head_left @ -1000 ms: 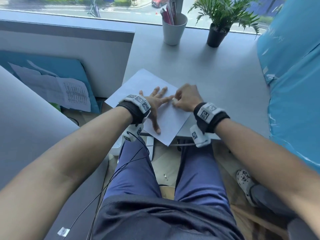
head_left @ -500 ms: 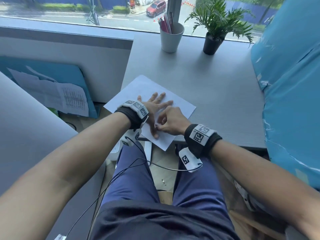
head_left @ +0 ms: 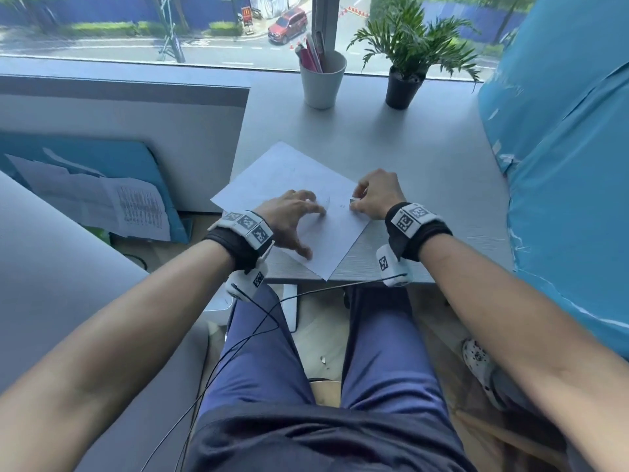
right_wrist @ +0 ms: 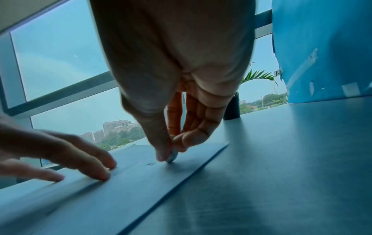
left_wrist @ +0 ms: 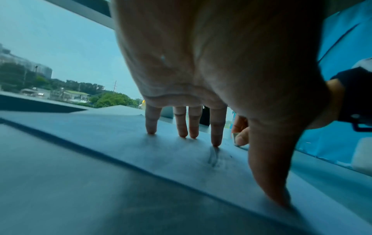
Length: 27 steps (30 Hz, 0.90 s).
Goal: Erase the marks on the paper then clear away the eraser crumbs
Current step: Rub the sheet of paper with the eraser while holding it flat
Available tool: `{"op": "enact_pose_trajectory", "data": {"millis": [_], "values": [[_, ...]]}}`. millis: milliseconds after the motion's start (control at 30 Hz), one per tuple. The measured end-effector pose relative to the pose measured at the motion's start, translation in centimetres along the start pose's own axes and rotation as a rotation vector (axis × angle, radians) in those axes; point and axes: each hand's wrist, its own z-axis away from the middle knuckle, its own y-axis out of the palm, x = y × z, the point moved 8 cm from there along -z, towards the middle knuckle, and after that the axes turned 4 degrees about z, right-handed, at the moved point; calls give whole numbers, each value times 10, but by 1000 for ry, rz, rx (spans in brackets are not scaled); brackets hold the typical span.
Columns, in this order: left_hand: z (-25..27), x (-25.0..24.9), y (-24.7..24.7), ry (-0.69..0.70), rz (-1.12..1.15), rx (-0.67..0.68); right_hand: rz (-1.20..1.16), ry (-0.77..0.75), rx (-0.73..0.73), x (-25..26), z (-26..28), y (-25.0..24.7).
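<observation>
A white sheet of paper (head_left: pixel 279 178) lies skewed on the grey desk (head_left: pixel 425 165), one corner at the front edge. My left hand (head_left: pixel 292 216) stands on spread fingertips (left_wrist: pixel 215 143) on the paper, pressing it down. A faint grey pencil mark (left_wrist: pixel 213 156) lies just in front of the index fingertip. My right hand (head_left: pixel 372 195) pinches a small eraser (right_wrist: pixel 172 156) between thumb and fingers, its tip on the paper near the right edge. Small dark crumbs (right_wrist: pixel 150 163) lie beside the eraser.
A white cup with pens (head_left: pixel 321 81) and a potted plant (head_left: pixel 406 86) stand at the back by the window. A blue wrapped object (head_left: pixel 561 165) borders the desk on the right. A grey partition (head_left: pixel 119 137) stands left. My knees are under the desk edge.
The right hand with the eraser moved from near the front corner of the paper back out to the right edge. The left hand rose from lying flat onto its fingertips.
</observation>
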Motion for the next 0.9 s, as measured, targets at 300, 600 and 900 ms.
{"op": "enact_pose_trajectory", "data": {"millis": [300,600,900], "values": [[5,-9,17,-132,50,-90,-68,-142,31,19,30,14],[5,-5,28,-139,40,-18,-10,-334,299,51,70,47],[3,-3,33,-179,46,33,10,-342,259,52,76,45]]}}
